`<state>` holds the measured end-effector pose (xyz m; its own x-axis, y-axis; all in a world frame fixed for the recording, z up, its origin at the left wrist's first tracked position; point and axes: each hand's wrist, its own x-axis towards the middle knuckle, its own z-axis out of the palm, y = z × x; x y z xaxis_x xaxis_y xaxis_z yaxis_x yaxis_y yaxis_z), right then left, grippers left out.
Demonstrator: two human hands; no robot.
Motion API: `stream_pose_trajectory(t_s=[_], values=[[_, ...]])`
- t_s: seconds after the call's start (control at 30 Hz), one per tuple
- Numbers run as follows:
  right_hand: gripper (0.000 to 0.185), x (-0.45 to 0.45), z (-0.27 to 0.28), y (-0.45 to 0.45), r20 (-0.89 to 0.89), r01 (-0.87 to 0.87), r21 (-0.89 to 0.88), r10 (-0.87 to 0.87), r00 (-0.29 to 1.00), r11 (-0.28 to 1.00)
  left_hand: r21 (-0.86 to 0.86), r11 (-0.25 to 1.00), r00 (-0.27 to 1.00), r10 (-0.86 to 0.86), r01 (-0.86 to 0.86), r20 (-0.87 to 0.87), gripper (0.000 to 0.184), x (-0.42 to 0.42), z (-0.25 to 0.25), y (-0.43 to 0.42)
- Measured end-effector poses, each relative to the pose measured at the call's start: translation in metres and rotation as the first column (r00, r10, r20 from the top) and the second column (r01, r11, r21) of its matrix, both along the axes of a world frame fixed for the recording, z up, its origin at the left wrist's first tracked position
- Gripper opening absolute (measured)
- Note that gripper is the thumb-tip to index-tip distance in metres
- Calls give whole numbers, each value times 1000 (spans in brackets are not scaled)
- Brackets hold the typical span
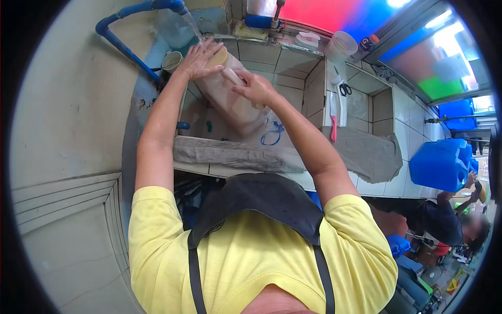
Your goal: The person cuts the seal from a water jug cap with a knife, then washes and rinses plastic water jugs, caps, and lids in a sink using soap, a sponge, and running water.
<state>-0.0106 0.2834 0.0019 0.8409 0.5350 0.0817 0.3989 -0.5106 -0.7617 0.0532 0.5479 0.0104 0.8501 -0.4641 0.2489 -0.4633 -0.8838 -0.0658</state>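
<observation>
A large, pale translucent plastic container (232, 104) lies tilted in the tiled sink, its round yellowish end (217, 58) toward the tap. My left hand (198, 62) rests on that upper end, fingers spread and thumb apart. My right hand (254, 89) is closed around the whitish handle on the container's side. Water runs from the blue pipe (167, 4) down by my left fingertips. A blue loop of cord (272, 134) lies on the sink floor beside the container's lower end.
Grey cloths (235, 156) cover the sink's front edge. On the right ledge are black-handled scissors (344, 89) and a pink-handled knife (333, 125). A white bucket (342, 46) stands behind. At right, a co-worker (439, 220) has a hand by a blue jerrycan (442, 165).
</observation>
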Motion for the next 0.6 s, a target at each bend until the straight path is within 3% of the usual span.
stream_pose_trajectory(t_s=[0.13,0.3,0.37,0.43,0.57,0.6], values=[[57,-4,-3,5,8,99,-37,-98,995,994,-250,968,993,-21,-10,-120,80,-1,-4,-2],[56,-8,-4,11,14,149,-18,-149,989,989,-231,967,994,99,-106,-41,80,-10,-8,-13],[51,-13,1,13,-105,208,37,-203,974,978,-246,956,987,157,-159,-28,81,-15,-8,-30],[51,-23,6,24,-90,233,29,-229,969,972,-184,754,776,619,-631,-123,86,-22,3,-62],[49,-32,7,30,-56,270,18,-268,962,963,-27,676,658,705,-736,-266,93,4,32,-59],[49,-31,8,28,-56,269,20,-268,962,963,20,685,632,683,-728,-367,94,14,41,-50]])
